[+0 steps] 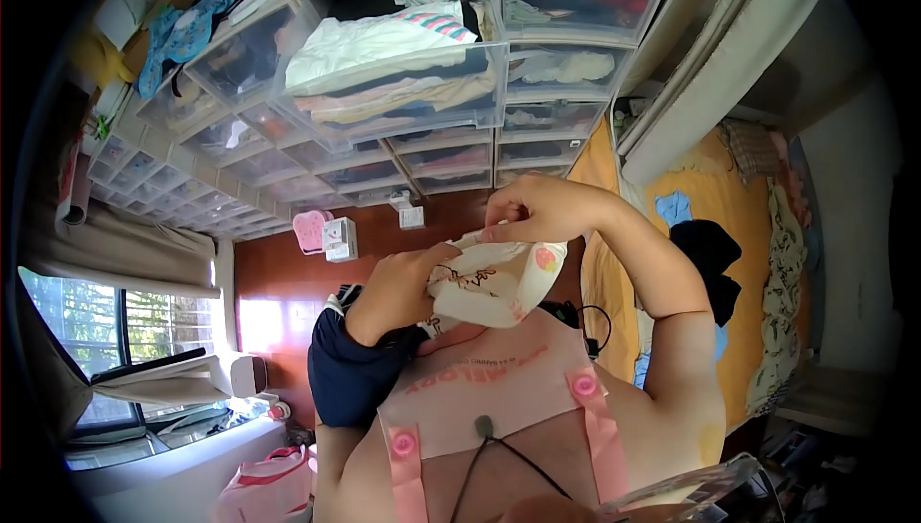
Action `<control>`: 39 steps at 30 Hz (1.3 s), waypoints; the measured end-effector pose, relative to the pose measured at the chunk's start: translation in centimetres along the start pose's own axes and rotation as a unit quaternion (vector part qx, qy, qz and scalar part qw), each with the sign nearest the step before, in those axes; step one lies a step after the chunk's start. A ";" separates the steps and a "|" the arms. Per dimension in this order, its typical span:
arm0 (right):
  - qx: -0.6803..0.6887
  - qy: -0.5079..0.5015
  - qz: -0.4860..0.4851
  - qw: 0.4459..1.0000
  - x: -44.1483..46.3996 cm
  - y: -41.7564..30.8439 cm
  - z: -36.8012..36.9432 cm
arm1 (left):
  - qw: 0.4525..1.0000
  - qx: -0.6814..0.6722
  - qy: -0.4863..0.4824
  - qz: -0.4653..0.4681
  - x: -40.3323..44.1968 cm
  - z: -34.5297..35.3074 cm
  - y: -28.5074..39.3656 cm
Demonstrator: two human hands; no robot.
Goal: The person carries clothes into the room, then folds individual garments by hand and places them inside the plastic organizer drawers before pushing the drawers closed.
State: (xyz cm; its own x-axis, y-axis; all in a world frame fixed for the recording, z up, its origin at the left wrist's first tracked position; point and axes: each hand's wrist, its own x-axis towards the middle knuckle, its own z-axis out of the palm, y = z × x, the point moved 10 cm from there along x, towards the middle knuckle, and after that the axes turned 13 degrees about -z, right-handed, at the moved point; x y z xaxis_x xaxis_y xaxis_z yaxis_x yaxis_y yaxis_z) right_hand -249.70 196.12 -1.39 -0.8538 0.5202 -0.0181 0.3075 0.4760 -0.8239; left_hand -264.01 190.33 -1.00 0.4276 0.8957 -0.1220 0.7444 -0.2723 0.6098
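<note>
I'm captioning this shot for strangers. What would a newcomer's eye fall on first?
Probably the white printed cloth at the centre, held between the left hand and the right hand. Next might come the pulled-out clear drawer at the top, heaped with clothes, then the orange bedding on the right.

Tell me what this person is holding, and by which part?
A soft white cloth piece with brown and pink prints: the left hand holds its left side, the right hand its upper edge. Some fingers are hidden.
</note>
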 end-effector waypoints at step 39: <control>-0.342 0.249 -0.042 0.905 -7.0 -3.6 -15.0 | 0.843 0.151 0.503 -0.119 -5.2 -12.4 -6.1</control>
State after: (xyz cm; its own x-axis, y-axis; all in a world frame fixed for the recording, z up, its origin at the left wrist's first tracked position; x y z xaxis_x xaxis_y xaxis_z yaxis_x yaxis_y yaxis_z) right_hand -238.48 201.44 10.20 -0.6438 0.6362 0.4252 0.5843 0.7675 -0.2637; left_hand -277.12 191.64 5.68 -0.2906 0.7409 0.6055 0.9092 0.0166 0.4161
